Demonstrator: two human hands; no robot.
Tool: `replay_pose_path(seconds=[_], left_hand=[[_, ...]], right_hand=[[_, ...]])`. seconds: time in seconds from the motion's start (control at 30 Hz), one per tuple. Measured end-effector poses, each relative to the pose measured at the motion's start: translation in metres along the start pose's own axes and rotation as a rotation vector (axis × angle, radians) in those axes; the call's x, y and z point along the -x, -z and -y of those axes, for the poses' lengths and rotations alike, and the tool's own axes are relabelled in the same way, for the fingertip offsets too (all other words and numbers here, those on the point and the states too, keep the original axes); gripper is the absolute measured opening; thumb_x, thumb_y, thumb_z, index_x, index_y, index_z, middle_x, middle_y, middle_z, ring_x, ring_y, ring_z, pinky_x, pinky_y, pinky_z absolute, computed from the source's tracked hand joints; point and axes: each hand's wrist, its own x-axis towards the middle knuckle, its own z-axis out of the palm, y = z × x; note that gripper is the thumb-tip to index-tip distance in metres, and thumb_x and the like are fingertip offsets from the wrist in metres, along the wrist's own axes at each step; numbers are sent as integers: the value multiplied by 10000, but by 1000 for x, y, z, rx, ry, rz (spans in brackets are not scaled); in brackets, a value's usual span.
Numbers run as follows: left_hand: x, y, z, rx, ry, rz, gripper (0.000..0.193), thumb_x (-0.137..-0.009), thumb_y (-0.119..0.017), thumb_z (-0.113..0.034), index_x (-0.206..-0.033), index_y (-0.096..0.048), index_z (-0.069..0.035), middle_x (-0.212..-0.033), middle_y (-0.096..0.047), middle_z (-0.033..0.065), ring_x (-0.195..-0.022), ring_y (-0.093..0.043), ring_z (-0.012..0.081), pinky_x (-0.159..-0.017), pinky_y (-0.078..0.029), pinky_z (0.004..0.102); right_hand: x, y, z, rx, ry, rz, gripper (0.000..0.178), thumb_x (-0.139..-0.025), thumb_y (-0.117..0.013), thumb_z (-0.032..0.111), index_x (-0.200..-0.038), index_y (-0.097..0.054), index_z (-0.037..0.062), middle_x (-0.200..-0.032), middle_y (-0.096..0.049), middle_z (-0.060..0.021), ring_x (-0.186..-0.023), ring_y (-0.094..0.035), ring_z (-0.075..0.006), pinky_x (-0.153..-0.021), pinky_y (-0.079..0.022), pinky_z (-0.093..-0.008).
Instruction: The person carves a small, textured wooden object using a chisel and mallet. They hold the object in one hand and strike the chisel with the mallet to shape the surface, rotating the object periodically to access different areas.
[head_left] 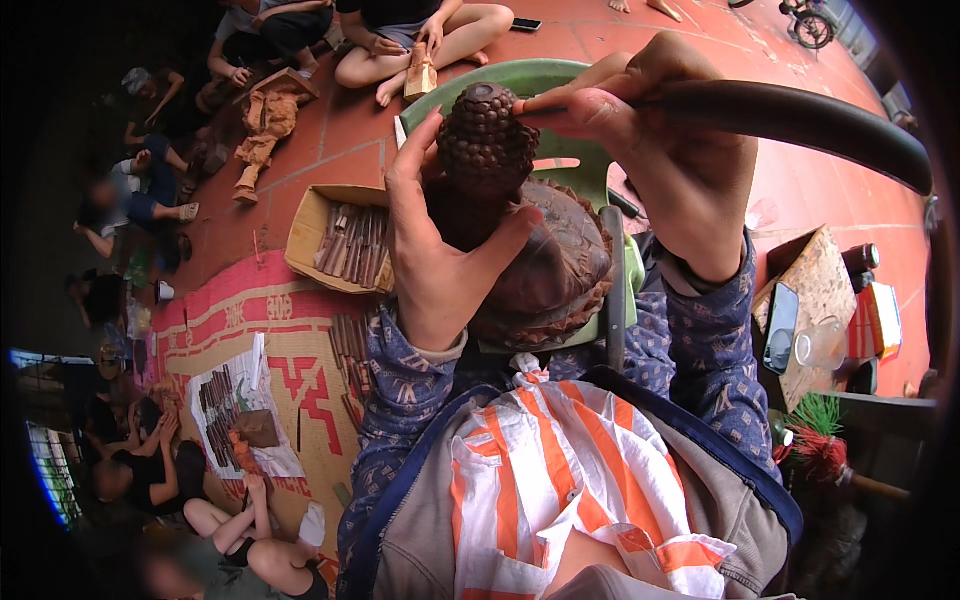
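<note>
A dark brown carved wooden statue (560, 240) stands upright before me, its knobbly curl-covered head (488, 130) nearest to my face. My left hand (440, 250) is wrapped round the head and neck, thumb on one side and fingers on the other. In my right hand (670, 160) is a slim tool, its tip touching the right side of the curls. A thick black flexible hose (800, 125) runs from that hand to the right. Beneath and behind the statue is a green plastic chair (550, 70).
A cardboard box (305, 230) of chisels (355, 245) sits at left, near a patterned mat (240, 310) with more tools on paper. Several people sit on the red floor, one beside a pale carved figure (265, 130). At right are a board (815, 280), a clear cup (820, 345) and a brush (825, 450).
</note>
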Motion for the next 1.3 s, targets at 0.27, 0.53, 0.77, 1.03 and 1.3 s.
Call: replay_pose_path(seconds=[0.27,0.53,0.77,1.03,1.3], left_hand=[[1,-1,4,31,-35,7,860,-726,-837,-184,-1401,-338,3,-1328,-467,151,-1159,-538,236,-967,-458,349],[4,0,9,-60,-55,1,872,-720,-841,-240,-1400,-352,6,-1353,-459,189,-1199,-512,290,-1013,-418,383],[2,8,0,-95,-26,49,933,-701,-852,-342,-1405,-344,0,-1311,-469,175,-1188,-512,281,-1017,-415,389],[8,26,-33,-204,-403,49,396,-741,-811,-261,-1038,-664,-42,-995,-613,90,-909,-577,244,-775,-493,347],[4,24,-33,-317,-475,18,208,-703,-781,-86,-888,-687,-68,-831,-611,30,-786,-561,212,-705,-434,347]], right_hand=[[-1,-2,3,-8,105,45,101,-898,-566,-81,-935,-476,-54,-918,-664,-259,-920,-687,-304,-801,-585,-372],[-12,3,11,200,108,172,141,-866,-605,-103,-860,-481,-34,-833,-641,-186,-880,-693,-264,-724,-566,-322],[-28,16,51,7,-276,312,143,-827,-662,-30,-788,-529,-69,-730,-582,-130,-733,-681,-239,-657,-552,-320],[33,4,34,0,-168,128,76,-838,-679,-38,-814,-607,-31,-757,-640,-85,-710,-597,-116,-599,-438,-240],[60,-16,42,-153,-332,-54,177,-813,-737,49,-920,-633,-45,-1002,-684,-187,-881,-661,-165,-780,-529,-277]])
